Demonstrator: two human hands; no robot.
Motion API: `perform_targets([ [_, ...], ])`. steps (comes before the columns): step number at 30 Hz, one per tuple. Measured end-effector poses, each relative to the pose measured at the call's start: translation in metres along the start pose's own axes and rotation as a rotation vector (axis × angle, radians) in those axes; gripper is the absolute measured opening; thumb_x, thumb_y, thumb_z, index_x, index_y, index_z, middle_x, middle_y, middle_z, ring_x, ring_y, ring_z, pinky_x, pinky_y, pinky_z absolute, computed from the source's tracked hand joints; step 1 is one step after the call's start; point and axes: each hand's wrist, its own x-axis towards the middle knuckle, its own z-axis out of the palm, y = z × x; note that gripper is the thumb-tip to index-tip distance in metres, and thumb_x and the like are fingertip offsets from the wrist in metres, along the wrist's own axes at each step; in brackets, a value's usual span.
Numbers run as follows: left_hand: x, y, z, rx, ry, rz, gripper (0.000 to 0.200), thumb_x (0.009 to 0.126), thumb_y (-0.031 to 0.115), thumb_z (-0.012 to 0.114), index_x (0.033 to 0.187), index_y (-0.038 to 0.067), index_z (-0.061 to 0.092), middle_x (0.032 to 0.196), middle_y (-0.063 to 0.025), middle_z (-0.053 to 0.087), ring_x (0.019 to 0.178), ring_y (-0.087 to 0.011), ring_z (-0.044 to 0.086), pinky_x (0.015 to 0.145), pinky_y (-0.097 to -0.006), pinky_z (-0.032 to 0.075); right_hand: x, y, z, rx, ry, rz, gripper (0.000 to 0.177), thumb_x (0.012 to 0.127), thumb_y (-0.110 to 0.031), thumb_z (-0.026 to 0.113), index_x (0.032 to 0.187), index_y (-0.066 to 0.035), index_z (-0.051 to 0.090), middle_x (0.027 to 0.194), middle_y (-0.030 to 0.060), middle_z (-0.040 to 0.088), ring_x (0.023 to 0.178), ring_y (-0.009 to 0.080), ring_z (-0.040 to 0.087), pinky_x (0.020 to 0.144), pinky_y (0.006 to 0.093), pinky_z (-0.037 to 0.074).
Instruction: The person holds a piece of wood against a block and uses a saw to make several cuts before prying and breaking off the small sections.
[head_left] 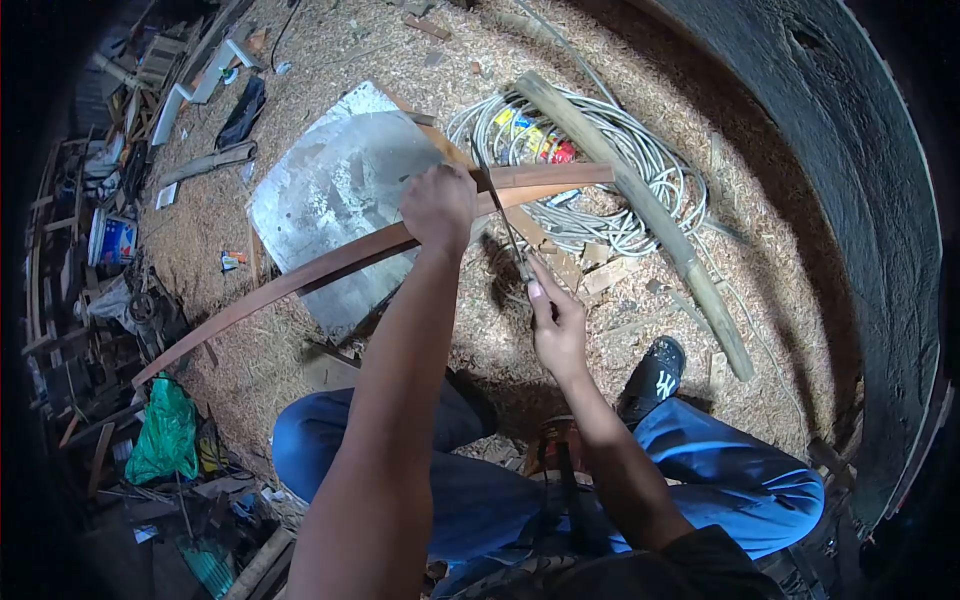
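My left hand [440, 207] is closed around a long, curved reddish-brown wooden strip [290, 280], which runs from the lower left to the upper right. Part of the strip is hidden under that hand. In my right hand [558, 330] is a long, narrow-bladed tool [507, 222], seen almost edge-on, with its handle mostly covered by the fingers. The blade crosses the strip just right of my left hand, and its tip points up and away from me. Beyond the blade, the strip's far end [590, 174] shows a lighter orange side.
Under the strip lies a grey, stained metal-like sheet [340, 180]. A coil of pale cable [660, 185] and a thick bent pole [690, 265] are at the right. Wood shavings cover the ground. A green plastic bag [165, 432] sits among scraps at left; a dark curved wall [850, 150] rises at right.
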Motion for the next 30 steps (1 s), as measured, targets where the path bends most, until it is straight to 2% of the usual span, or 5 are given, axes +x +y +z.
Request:
perform_targets([
  [6, 0.002, 0.003, -0.002, 0.012, -0.037, -0.040, 0.046, 0.098, 0.035, 0.047, 0.078, 0.008, 0.078, 0.086, -0.0164, 0.076, 0.085, -0.0348, 0.074, 0.079, -0.0434, 0.059, -0.054, 0.052, -0.029, 0.032, -0.007, -0.119, 0.037, 0.108, -0.014, 0.051, 0.140, 0.003, 0.057, 0.137, 0.0213, 0.063, 0.128, 0.0257, 0.060, 0.110, 0.0351, 0.042],
  [17, 0.000, 0.003, -0.004, 0.002, -0.010, -0.038, 0.044, 0.097, 0.035, 0.048, 0.082, 0.009, 0.079, 0.086, -0.0166, 0.076, 0.086, -0.0345, 0.074, 0.080, -0.0439, 0.059, -0.043, 0.032, -0.023, 0.030, -0.020, -0.156, 0.037, 0.107, -0.013, 0.053, 0.141, -0.001, 0.058, 0.138, 0.0190, 0.064, 0.127, 0.0222, 0.060, 0.110, 0.0328, 0.043],
  [20, 0.003, 0.002, -0.003, 0.008, -0.057, -0.024, 0.044, 0.097, 0.035, 0.047, 0.082, 0.008, 0.079, 0.086, -0.0169, 0.076, 0.087, -0.0351, 0.074, 0.080, -0.0443, 0.059, -0.049, 0.032, -0.030, 0.099, -0.034, 0.071, 0.037, 0.107, -0.015, 0.053, 0.141, -0.001, 0.058, 0.138, 0.0188, 0.063, 0.127, 0.0220, 0.060, 0.110, 0.0323, 0.043],
  [25, 0.000, -0.001, -0.001, 0.005, -0.028, 0.007, 0.044, 0.097, 0.035, 0.048, 0.081, 0.008, 0.079, 0.086, -0.0177, 0.075, 0.086, -0.0357, 0.074, 0.080, -0.0444, 0.058, 0.033, -0.025, 0.005, -0.002, -0.066, -0.029, 0.038, 0.107, -0.015, 0.052, 0.141, 0.001, 0.057, 0.136, 0.0192, 0.065, 0.128, 0.0226, 0.060, 0.110, 0.0317, 0.043],
  [30, -0.001, 0.004, -0.005, -0.006, 0.028, -0.037, 0.045, 0.097, 0.034, 0.047, 0.079, 0.008, 0.079, 0.085, -0.0184, 0.075, 0.084, -0.0356, 0.074, 0.079, -0.0439, 0.058, -0.017, 0.019, -0.009, 0.028, -0.018, -0.193, 0.039, 0.107, -0.015, 0.051, 0.142, 0.003, 0.055, 0.136, 0.0197, 0.065, 0.128, 0.0228, 0.060, 0.111, 0.0324, 0.042],
])
